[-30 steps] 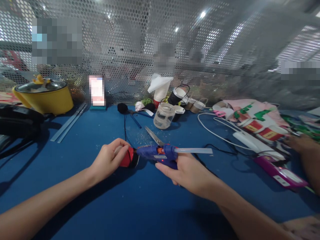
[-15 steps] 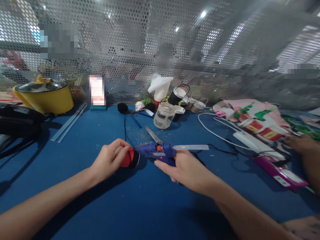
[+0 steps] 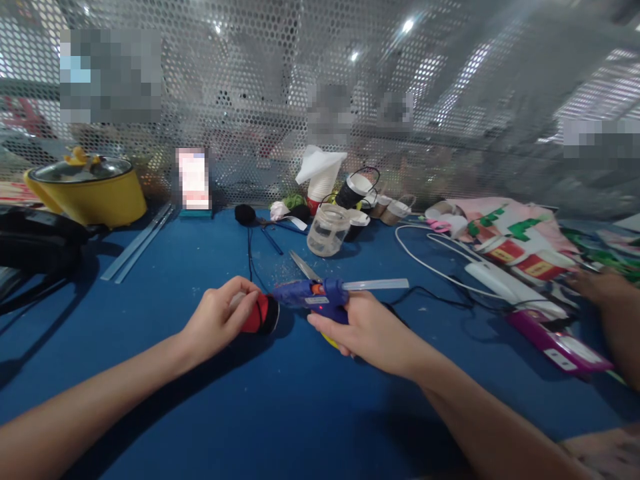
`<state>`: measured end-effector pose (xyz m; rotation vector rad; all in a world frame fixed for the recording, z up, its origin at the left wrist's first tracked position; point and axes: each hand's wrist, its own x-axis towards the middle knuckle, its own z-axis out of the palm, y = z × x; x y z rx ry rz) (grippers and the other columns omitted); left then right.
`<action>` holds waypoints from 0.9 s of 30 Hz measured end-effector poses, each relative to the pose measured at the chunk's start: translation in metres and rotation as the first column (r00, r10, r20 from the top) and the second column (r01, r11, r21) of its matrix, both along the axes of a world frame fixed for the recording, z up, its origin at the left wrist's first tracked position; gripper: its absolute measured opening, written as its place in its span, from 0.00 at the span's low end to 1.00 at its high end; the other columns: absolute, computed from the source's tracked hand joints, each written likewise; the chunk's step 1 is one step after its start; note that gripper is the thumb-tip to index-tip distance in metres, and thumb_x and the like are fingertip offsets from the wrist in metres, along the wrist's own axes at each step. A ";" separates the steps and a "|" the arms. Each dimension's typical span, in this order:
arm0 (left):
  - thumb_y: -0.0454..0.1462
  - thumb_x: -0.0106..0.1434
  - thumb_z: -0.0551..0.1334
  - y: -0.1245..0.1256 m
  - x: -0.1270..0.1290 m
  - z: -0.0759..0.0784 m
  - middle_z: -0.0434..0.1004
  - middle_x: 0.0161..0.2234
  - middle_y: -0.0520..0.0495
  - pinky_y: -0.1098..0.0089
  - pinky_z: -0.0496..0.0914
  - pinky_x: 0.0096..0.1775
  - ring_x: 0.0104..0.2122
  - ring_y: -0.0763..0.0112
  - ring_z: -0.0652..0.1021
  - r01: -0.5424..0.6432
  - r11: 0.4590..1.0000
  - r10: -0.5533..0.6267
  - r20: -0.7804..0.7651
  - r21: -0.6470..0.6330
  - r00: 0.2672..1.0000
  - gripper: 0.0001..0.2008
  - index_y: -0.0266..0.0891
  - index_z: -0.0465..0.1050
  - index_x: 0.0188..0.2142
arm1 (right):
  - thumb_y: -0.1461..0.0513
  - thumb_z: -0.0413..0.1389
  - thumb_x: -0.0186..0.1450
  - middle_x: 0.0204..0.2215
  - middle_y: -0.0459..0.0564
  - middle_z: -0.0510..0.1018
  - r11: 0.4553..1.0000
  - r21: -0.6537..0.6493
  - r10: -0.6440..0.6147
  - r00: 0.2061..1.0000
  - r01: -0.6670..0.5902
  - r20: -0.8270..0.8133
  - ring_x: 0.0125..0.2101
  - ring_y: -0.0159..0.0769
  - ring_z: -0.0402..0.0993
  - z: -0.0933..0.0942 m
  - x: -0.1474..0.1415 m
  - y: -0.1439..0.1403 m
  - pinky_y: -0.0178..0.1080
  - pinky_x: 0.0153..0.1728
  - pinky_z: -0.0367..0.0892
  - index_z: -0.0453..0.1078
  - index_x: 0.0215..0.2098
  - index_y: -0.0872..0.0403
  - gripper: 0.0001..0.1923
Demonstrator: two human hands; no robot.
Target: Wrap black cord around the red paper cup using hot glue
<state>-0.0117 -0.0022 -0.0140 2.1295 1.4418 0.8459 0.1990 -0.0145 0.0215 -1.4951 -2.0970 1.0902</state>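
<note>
My left hand (image 3: 215, 317) is closed on a red paper cup (image 3: 254, 319) lying on its side, with black yarn wound around its rim end. A strand of that yarn (image 3: 250, 257) runs back over the table to a black yarn ball (image 3: 245, 214). In my right hand (image 3: 377, 330) is a blue hot glue gun (image 3: 325, 307), fingers wrapped around its grip. A clear glue stick (image 3: 383, 285) juts from its back, and its nozzle is at the cup's yarn-covered end; exact contact cannot be made out. Scissors (image 3: 304, 265) lie behind the gun, partly hidden by it.
A clear plastic jar (image 3: 327, 233) stands beyond the scissors, with yarn-wrapped cups (image 3: 353, 191) behind. At left are a yellow electric pot (image 3: 90, 200) and clear sticks (image 3: 137, 243). A purple power strip (image 3: 555, 347) and another person's hand (image 3: 600, 290) are at right.
The glue gun has shifted slightly left and tilted, its glue stick's end rising a little. A yellow piece now shows beneath my right hand. My left hand and the cup stay put.
</note>
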 end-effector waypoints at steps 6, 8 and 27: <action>0.39 0.58 0.49 -0.001 0.000 0.001 0.70 0.21 0.53 0.77 0.61 0.24 0.20 0.78 0.68 -0.008 1.000 0.008 0.002 -0.014 1.000 0.10 0.36 0.64 0.31 | 0.57 0.47 0.57 0.12 0.41 0.63 1.000 -0.014 0.005 1.000 -0.005 -0.009 0.13 0.25 0.61 -0.002 0.001 0.000 0.28 0.15 0.58 0.58 0.21 0.55 0.11; 0.39 0.59 0.49 -0.001 0.000 0.001 0.71 0.22 0.52 0.76 0.61 0.25 0.21 0.77 0.69 -0.009 1.000 0.009 0.002 -0.018 1.000 0.10 0.37 0.65 0.31 | 0.57 0.48 0.57 0.12 0.40 0.63 1.000 -0.023 -0.005 1.000 0.004 -0.014 0.13 0.25 0.62 -0.001 0.002 -0.002 0.28 0.14 0.58 0.59 0.23 0.54 0.10; 0.40 0.58 0.48 -0.001 0.002 0.003 0.71 0.23 0.51 0.75 0.62 0.26 0.22 0.76 0.69 -0.027 0.999 0.027 -0.002 -0.026 1.000 0.11 0.37 0.64 0.30 | 0.59 0.49 0.56 0.10 0.39 0.61 0.999 -0.006 -0.044 0.999 0.044 -0.008 0.11 0.25 0.60 0.005 -0.003 -0.008 0.27 0.12 0.57 0.64 0.27 0.55 0.08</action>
